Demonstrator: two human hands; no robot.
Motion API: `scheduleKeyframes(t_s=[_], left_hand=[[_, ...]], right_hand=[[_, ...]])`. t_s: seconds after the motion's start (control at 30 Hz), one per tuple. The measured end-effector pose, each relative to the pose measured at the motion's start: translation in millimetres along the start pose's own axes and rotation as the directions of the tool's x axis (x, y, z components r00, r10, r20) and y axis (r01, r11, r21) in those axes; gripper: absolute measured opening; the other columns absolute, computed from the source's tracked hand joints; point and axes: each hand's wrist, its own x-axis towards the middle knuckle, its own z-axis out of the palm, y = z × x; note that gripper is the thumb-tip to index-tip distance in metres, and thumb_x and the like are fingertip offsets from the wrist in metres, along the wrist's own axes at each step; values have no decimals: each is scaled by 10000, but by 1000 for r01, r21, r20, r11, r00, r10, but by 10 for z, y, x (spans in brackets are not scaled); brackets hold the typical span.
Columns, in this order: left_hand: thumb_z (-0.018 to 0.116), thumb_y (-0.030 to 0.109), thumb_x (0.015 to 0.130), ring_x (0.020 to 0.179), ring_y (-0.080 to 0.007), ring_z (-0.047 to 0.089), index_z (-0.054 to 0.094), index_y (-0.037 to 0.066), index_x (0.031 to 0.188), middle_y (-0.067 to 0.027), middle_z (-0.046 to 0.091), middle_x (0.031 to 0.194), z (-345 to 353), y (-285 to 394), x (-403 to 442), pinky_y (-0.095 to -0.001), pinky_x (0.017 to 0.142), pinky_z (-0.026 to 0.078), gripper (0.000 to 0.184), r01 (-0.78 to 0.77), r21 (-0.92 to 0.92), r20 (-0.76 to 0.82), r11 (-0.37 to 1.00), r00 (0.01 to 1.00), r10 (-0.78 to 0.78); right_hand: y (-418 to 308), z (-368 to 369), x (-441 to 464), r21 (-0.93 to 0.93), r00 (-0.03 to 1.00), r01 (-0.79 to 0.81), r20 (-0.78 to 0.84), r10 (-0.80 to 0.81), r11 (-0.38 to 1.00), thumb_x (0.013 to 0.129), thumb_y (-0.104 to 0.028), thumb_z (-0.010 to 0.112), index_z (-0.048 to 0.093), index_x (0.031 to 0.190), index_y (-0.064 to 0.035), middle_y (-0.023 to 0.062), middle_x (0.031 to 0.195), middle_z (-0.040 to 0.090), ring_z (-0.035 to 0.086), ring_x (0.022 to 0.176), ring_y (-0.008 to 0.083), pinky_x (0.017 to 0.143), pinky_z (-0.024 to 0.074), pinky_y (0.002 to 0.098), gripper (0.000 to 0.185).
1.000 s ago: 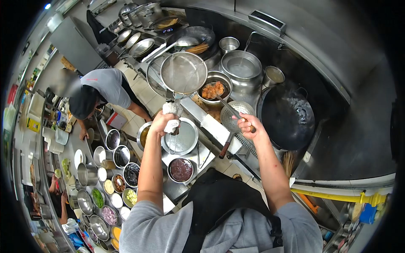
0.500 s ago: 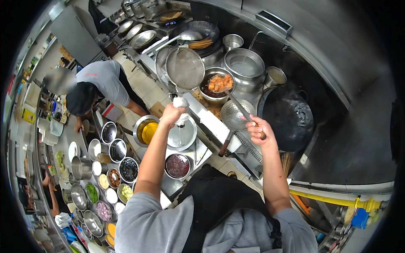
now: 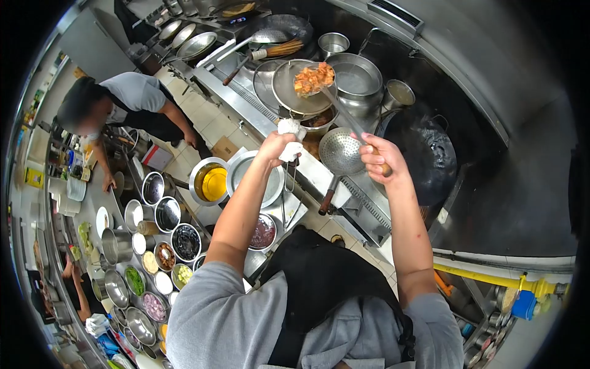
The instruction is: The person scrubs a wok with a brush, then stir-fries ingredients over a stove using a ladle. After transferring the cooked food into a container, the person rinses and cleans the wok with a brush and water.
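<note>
My left hand (image 3: 275, 149) is closed around the handle of a fine mesh strainer (image 3: 287, 89), with a white cloth (image 3: 291, 130) bunched at the grip. The strainer is held above a metal pot (image 3: 321, 131) of dark liquid, partly covering it. In my right hand (image 3: 382, 158) is the wooden handle of a ladle (image 3: 345, 112). Its bowl is heaped with orange-red food chunks (image 3: 314, 78) and is over the strainer's right side; whether they touch I cannot tell. Below the ladle's shaft, a perforated skimmer (image 3: 342, 151) rests at the stove's edge.
A dark wok (image 3: 424, 160) sits on the right, near a large steel pot (image 3: 355, 77). To the left are a bowl of yellow oil (image 3: 214, 184), a wide metal pan (image 3: 258, 178) and several ingredient containers. A co-worker (image 3: 132, 98) leans over the left counter (image 3: 92, 203).
The ladle of food has moved from over the pot to over the strainer. My left hand and the strainer have shifted right and toward the pot. The co-worker has shifted left.
</note>
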Motion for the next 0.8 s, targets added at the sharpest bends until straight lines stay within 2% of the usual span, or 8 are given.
scheduleKeyframes(t_s=[0.07,0.2,0.27,0.3,0.33,0.4,0.77,0.8], left_hand=[[607,70,808,588,-258,674,636,-74,859,-186,671,742,-30,-16,67,-369,444,533,156,14,21,42,1000,999,-15],[616,58,806,600,-270,670,633,-87,930,-175,661,759,-77,-11,86,-414,482,542,192,111,10,132,994,985,-112],[593,120,828,664,-251,677,621,-71,985,-176,667,805,-157,-133,149,-387,506,541,249,143,-43,202,989,970,-131],[593,120,828,664,-251,677,621,-71,985,-176,667,805,-187,-175,162,-387,506,541,249,143,-44,202,989,971,-131],[600,126,827,680,-242,673,614,-62,1016,-159,666,822,-221,-214,167,-378,517,539,267,173,-57,245,983,957,-155],[606,131,826,696,-232,670,607,-53,1047,-142,664,839,-269,-240,173,-368,529,536,287,202,-68,288,977,941,-175],[607,125,810,698,-231,663,605,-57,1065,-136,650,819,-418,-246,136,-368,555,530,314,203,-79,321,976,932,-168],[603,111,813,687,-245,667,606,-60,1047,-148,654,803,-429,-241,110,-387,546,538,291,203,-88,326,975,931,-165]], right_hand=[[96,-10,124,-48,997,56,-56,-59,997,988,-198,578,578,1083,-84,-43,682,471,385,395,12,293,331,206,148],[296,3,182,-399,943,156,-213,-257,903,968,-128,584,493,1274,21,-13,659,509,401,386,39,322,366,221,353],[392,-184,271,-767,898,173,-135,-419,618,972,-125,576,495,1289,29,-17,631,505,392,379,44,343,360,237,362],[393,-185,214,-901,875,62,-158,-457,430,949,-147,597,545,1282,25,69,633,593,518,424,135,442,450,310,378],[417,-207,197,-902,875,63,-156,-459,427,949,-147,597,545,1282,25,69,633,593,518,424,135,442,450,310,378],[510,-306,221,-999,688,47,45,-725,-16,891,-178,626,581,1254,1,269,856,686,696,732,397,680,548,448,407],[663,-449,117,-998,642,18,53,-765,-54,881,-193,640,552,1307,60,305,973,661,673,924,437,824,540,423,504],[655,-490,125,-998,634,48,68,-770,-49,876,-177,661,550,1314,54,278,909,664,653,774,309,747,526,363,508]])
